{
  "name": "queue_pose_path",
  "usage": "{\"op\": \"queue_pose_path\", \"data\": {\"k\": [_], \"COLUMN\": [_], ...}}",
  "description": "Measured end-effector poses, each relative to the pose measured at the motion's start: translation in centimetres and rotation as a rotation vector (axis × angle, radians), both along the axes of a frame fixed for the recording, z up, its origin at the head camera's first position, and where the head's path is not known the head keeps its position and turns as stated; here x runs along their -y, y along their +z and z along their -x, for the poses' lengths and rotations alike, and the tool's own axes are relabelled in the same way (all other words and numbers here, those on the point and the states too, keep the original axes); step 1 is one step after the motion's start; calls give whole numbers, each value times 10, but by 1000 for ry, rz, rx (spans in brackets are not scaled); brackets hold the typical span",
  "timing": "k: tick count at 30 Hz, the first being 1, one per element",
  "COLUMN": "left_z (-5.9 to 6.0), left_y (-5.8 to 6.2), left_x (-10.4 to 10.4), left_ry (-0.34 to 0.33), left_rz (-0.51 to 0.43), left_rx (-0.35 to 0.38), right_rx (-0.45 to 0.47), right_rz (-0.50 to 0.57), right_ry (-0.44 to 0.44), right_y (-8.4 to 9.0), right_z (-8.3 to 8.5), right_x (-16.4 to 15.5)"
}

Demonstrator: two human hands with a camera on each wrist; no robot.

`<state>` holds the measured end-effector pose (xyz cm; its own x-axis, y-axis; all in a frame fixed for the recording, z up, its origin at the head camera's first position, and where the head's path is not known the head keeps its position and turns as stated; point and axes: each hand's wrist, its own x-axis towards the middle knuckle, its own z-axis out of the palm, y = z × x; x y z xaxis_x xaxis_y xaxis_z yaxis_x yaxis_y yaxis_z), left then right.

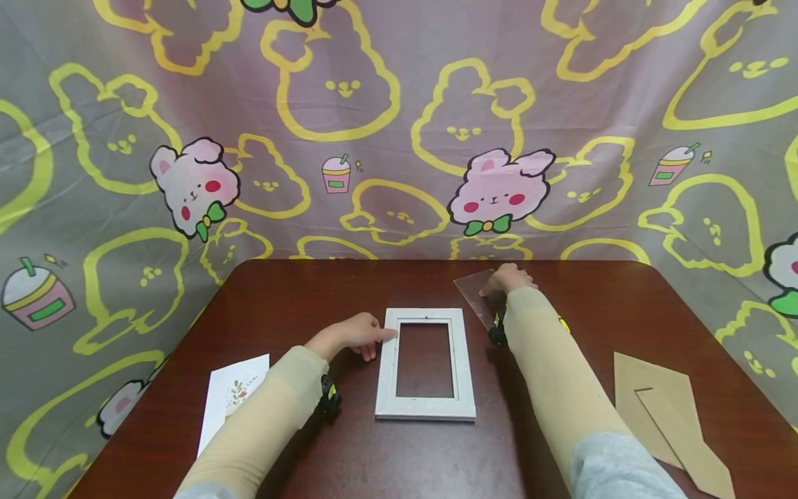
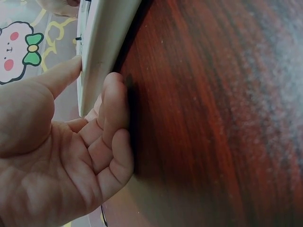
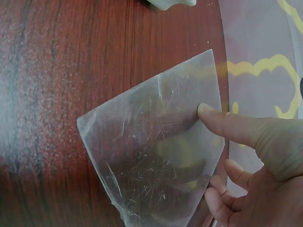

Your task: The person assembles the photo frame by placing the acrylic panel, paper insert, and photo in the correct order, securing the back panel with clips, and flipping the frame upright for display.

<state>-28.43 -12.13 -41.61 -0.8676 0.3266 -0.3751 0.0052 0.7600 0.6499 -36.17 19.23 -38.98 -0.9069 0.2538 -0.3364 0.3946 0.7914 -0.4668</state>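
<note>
A white picture frame (image 1: 388,374) lies flat on the table with its middle open. At its left bar is my left hand (image 1: 357,333); the thumb (image 2: 66,78) presses on the frame and the other fingers curl close against its outer side. Beyond the frame's far right corner, my right hand (image 1: 510,278) pinches a clear plastic sheet (image 3: 147,137) by one edge. Its thumb (image 3: 227,123) lies on top of the sheet and the fingers are at the edge and underneath. Scratches and glare mark the sheet, which slants over the table top.
White paper with a printed plant design (image 1: 240,388) lies at the left, partly behind my left forearm. A brown backing board (image 1: 661,395) with a stand strip (image 1: 686,433) rests at the right. Behind the wooden table (image 1: 312,284) hangs a patterned curtain (image 1: 386,138).
</note>
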Motion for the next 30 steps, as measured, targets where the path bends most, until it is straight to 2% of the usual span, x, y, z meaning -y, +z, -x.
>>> {"op": "queue_pose_path", "data": {"k": [6,10,15,18,22,26,30], "left_z": [1,1,0,0,-1,0,1], "left_y": [0,-1,-2,-1,-2,-3,-2], "left_x": [0,0,0,0,1,1,1], "left_ry": [-1,-3,-6,-2,7,3,-1], "left_rz": [2,4,-1,-2,-10,-13,-2], "left_rx": [-6,-12,-14,-10,1,0,-5], "right_rx": [-14,17,101,116,98,28,-27], "right_rz": [27,23,11,0,-88,-145,-141], "right_ry": [17,46,55,57,103,186,329], "right_y": [8,13,4,-3,-7,-9,-8], "right_z": [-12,-16,-2,6,14,17,18], "right_x": [1,-1,-10,-16,-17,-16,-14]}}
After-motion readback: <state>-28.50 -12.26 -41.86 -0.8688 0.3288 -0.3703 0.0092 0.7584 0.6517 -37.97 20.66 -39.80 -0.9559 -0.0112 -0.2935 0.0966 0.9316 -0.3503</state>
